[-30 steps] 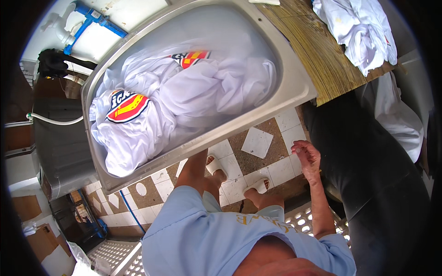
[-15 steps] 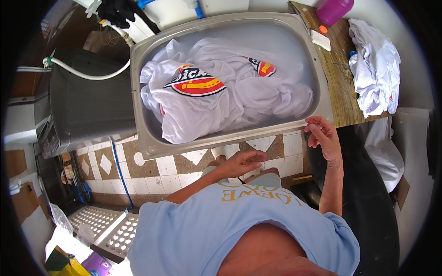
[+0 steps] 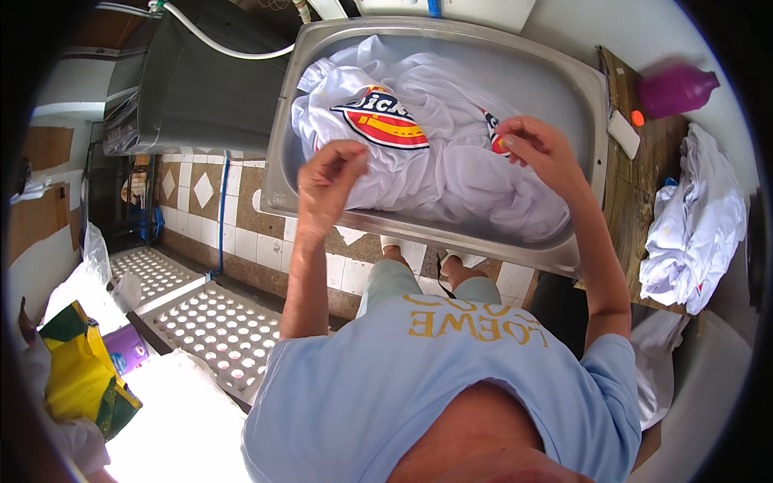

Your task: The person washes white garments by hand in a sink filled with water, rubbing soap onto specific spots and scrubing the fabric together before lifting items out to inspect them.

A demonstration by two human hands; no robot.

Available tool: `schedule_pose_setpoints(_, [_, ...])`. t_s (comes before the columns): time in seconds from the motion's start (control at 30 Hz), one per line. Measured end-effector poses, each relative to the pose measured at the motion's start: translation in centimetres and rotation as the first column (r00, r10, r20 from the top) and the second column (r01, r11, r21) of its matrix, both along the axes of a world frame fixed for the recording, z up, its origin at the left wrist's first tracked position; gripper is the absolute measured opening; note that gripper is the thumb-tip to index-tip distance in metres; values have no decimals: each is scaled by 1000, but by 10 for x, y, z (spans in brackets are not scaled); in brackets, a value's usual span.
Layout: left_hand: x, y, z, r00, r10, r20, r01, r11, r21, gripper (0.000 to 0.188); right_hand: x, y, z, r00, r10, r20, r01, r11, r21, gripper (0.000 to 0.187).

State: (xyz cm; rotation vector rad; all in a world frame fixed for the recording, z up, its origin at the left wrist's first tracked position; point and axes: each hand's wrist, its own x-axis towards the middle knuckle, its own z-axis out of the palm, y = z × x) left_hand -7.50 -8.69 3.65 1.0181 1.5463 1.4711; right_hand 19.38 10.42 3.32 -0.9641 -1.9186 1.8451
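Wet white shirts (image 3: 443, 137) with a red, yellow and dark blue print lie bunched in cloudy water in a steel sink basin (image 3: 439, 228). My left hand (image 3: 332, 179) hovers over the basin's near left edge, its fingers loosely curled, slightly blurred, with nothing visible in them. Above the shirts on the right is my right hand (image 3: 541, 151), fingers bent but apart and apparently holding nothing. It partly covers the smaller print. Neither hand is visibly gripping the cloth.
On the wooden counter (image 3: 624, 209) at right are a purple bottle (image 3: 678, 90), an orange cap (image 3: 638, 118), a white bar (image 3: 623, 134) and a pile of white cloth (image 3: 694, 221). A white hose (image 3: 217, 50) runs at upper left. Perforated panels (image 3: 209, 322) lie at lower left.
Both hands have moved from the basin's near side up over the shirts, the left one rising and going left. The view has shifted, so the basin sits farther right.
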Motion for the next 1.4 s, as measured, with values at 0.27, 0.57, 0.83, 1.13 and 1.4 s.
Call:
schedule_pose_setpoints(0.27, [-119, 49, -52, 747, 249, -617, -281, 959, 46, 21, -187, 48, -45, 949, 294, -115, -190, 825, 532, 24])
schedule_pose_setpoints(0.57, [-155, 80, -69, 669, -5, -743, -200, 962, -187, 29, -295, 65, -72, 886, 255, 388, -448, 689, 570, 26])
schedule_pose_setpoints(0.83, [-160, 99, -27, 930, -290, -225, 222, 932, -286, 16, -237, 70, -23, 885, 30, -465, -276, 837, -472, 7])
schedule_pose_setpoints(1.13, [-94, 162, 46, 682, -690, 242, 703, 710, 46, 19, -115, 77, 65, 891, 103, -443, -242, 932, -269, 11])
schedule_pose_setpoints(1.4, [-38, 182, 38, 606, -794, 48, 792, 598, -119, 19, -59, 79, 66, 917, 95, -387, -181, 964, -193, 11])
